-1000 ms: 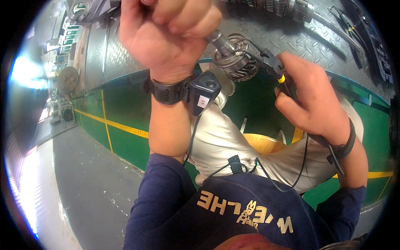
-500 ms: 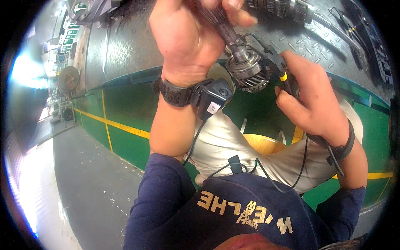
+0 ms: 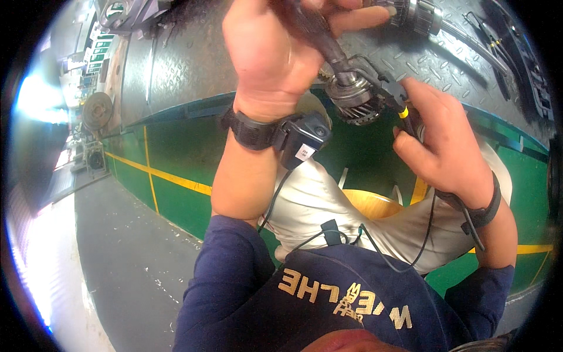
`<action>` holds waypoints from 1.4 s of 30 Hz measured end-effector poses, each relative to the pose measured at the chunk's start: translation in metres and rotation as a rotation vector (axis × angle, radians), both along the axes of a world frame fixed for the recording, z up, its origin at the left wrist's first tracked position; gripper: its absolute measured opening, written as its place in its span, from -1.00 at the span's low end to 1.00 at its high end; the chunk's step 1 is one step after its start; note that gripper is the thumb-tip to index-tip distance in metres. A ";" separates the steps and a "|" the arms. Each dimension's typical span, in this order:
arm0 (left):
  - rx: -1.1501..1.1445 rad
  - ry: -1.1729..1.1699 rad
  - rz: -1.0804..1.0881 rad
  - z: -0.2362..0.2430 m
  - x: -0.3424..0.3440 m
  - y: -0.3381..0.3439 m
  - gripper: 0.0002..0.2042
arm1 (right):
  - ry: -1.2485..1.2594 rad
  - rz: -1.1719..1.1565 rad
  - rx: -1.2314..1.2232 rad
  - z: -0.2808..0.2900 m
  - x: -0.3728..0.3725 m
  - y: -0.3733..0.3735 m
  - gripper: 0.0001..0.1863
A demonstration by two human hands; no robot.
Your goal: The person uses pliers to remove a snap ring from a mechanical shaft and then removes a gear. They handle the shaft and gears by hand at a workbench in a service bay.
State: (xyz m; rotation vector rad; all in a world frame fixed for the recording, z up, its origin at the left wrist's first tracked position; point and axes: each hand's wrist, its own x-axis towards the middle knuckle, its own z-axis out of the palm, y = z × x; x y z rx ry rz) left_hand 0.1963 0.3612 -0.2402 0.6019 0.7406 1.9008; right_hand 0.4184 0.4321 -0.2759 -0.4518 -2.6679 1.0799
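Note:
My left hand (image 3: 267, 56) is wrapped around a dark splined shaft (image 3: 312, 32), tilted with its lower end toward me. At that end sit a shiny bearing (image 3: 350, 95) and a toothed gear (image 3: 369, 110). Black pliers with a yellow band (image 3: 392, 88) are gripped in my right hand (image 3: 448, 138), my fingers closed on the handles. The plier tips lie against the shaft just above the bearing; whether they grip a ring there, I cannot tell. The upper end of the shaft is out of view.
Behind my hands is a metal tread-plate bench (image 3: 176, 64). Another geared shaft (image 3: 419, 17) lies on it at the back right. Dark metal housings stand at the far left and right. A yellow round stool (image 3: 372, 204) shows between my legs, over a green floor.
The shaft and my left hand have shifted slightly right. The pliers have tilted, and their tips have come to the shaft above the bearing.

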 end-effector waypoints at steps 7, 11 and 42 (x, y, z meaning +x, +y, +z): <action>0.020 -0.028 -0.025 -0.005 0.001 0.003 -0.54 | 0.136 -0.056 0.025 -0.002 0.000 0.001 -0.51; 0.056 -0.024 -0.098 -0.015 -0.002 0.008 -0.54 | 0.296 -0.145 0.037 0.000 -0.004 0.000 -0.60; 0.035 0.005 -0.094 -0.016 0.019 0.007 -0.58 | 0.267 -0.194 0.073 0.004 -0.008 0.002 -0.70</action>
